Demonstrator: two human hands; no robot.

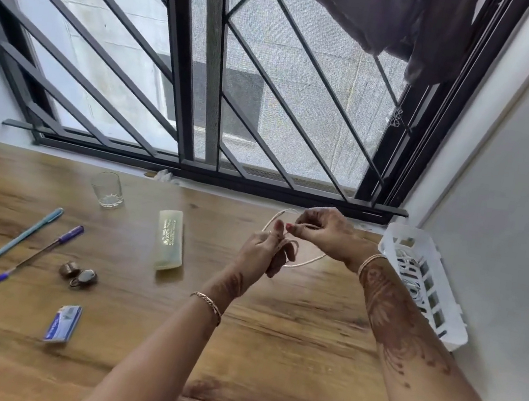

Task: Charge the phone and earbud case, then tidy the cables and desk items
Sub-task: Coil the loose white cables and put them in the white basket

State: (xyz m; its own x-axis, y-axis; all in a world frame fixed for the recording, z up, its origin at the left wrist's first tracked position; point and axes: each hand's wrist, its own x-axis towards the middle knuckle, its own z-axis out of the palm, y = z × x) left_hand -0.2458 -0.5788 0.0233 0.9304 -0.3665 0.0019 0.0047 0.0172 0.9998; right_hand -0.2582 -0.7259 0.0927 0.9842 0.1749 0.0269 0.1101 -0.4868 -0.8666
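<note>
1. Left hand (260, 251): fingers closed around a bunched part of the white cable (307, 261), above the desk (285, 342).
2. Right hand (322, 232): fingertips pinching the cable; its loop arcs between both grips.
3. Basket (444, 327): right of the right-hand grip, holding more cables.

One head-worn camera, looking down and forward over a wooden desk toward a barred window.

There is just the one view, so nothing overlaps with another. It sits above the near edge of the desk (266, 356), tilted down, and faces the window (207, 70) at the desk's far edge. The wide lens bends the window bars and the wall on the right. Both forearms reach in from the bottom, and the left hand (262, 252) and right hand (324, 230) meet just right of centre, close to the lens. The desk's left stretch runs out to the frame edge, and a white basket (445, 319) marks the right corner.
</note>
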